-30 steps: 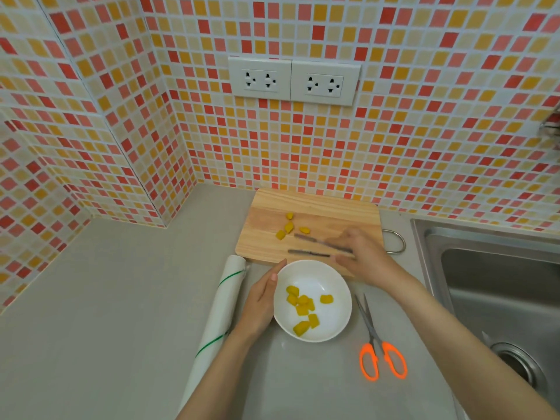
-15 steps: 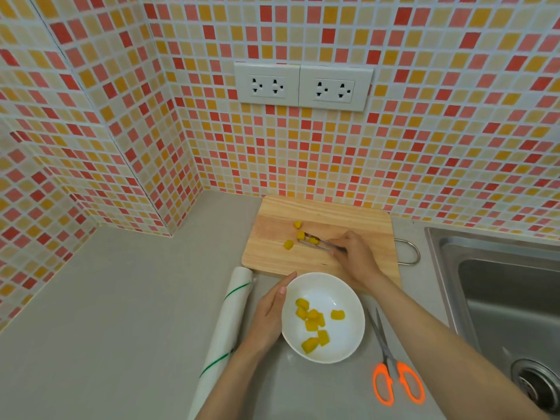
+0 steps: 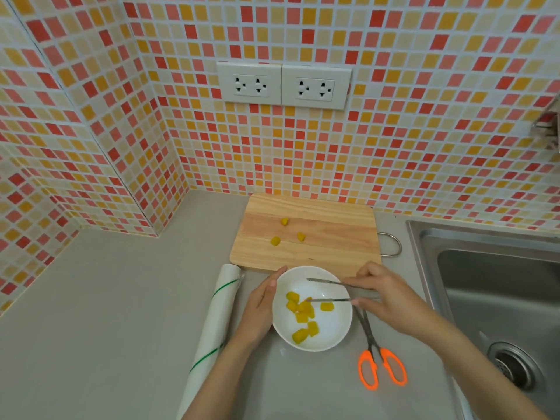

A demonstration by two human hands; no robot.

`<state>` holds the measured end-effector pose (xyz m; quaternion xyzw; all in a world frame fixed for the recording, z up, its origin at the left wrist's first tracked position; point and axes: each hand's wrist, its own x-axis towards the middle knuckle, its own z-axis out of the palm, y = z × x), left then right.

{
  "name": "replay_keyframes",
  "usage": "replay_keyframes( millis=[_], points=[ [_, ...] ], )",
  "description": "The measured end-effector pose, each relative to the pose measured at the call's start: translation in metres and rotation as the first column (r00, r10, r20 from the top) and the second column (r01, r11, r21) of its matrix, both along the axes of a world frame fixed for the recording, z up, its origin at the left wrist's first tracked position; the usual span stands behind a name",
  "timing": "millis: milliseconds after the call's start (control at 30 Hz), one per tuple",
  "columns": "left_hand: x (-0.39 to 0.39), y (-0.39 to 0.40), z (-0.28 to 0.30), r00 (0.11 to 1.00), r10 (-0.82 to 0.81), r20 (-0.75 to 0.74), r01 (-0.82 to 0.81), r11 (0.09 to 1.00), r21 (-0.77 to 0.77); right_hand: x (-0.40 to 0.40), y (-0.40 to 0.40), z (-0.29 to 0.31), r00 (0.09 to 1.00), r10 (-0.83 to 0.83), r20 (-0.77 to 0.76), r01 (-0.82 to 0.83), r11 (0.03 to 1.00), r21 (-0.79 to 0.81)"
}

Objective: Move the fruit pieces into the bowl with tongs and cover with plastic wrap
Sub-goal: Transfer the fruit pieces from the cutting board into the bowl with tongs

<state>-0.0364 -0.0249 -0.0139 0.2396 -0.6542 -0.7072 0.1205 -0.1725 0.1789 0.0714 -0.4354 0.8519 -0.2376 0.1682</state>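
Observation:
A white bowl point(image 3: 333, 334) sits on the grey counter and holds several yellow fruit pieces point(image 3: 301, 310). My left hand point(image 3: 260, 310) rests flat against the bowl's left rim. My right hand point(image 3: 391, 298) holds metal tongs point(image 3: 328, 291) over the bowl, their arms spread apart, the lower tip touching the fruit pile. Three more fruit pieces point(image 3: 286, 233) lie on the wooden cutting board point(image 3: 333, 231) behind the bowl. A roll of plastic wrap point(image 3: 212, 325) lies left of my left hand.
Orange-handled scissors point(image 3: 380, 359) lie just right of the bowl, under my right wrist. A steel sink point(image 3: 497, 286) fills the right side. Tiled walls with two sockets point(image 3: 283, 86) close off the back and left.
My right hand carried the tongs from the cutting board back over the bowl. One fruit piece fewer lies on the board. The tongs have spread apart. The left hand stayed on the bowl.

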Motion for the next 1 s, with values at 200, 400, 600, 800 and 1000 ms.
replay_keyframes(
  millis=[200, 400, 600, 800, 1000],
  points=[
    [0.001, 0.000, 0.000, 1.000, 0.010, -0.003, -0.010, 1.000, 0.007, -0.026, -0.008, 0.006, 0.994, -0.105, -0.035, 0.104, 0.994, -0.042],
    [0.000, 0.001, 0.000, 0.999, 0.038, 0.000, -0.038, 0.999, 0.008, -0.066, -0.066, -0.029, 0.965, -0.256, -0.048, 0.254, 0.966, -0.039],
    [0.001, 0.001, -0.003, 0.999, 0.032, -0.001, -0.032, 0.999, 0.023, -0.062, -0.086, -0.065, 0.965, -0.261, -0.033, 0.258, 0.964, -0.063],
    [0.000, 0.000, -0.003, 1.000, 0.028, 0.007, -0.028, 0.999, 0.019, -0.050, -0.074, -0.048, 0.957, -0.291, -0.007, 0.285, 0.942, -0.176],
    [0.000, 0.002, -0.001, 1.000, 0.026, 0.011, -0.027, 0.999, 0.047, -0.016, -0.030, -0.005, 0.997, -0.068, 0.021, 0.071, 0.966, -0.249]
  ],
)
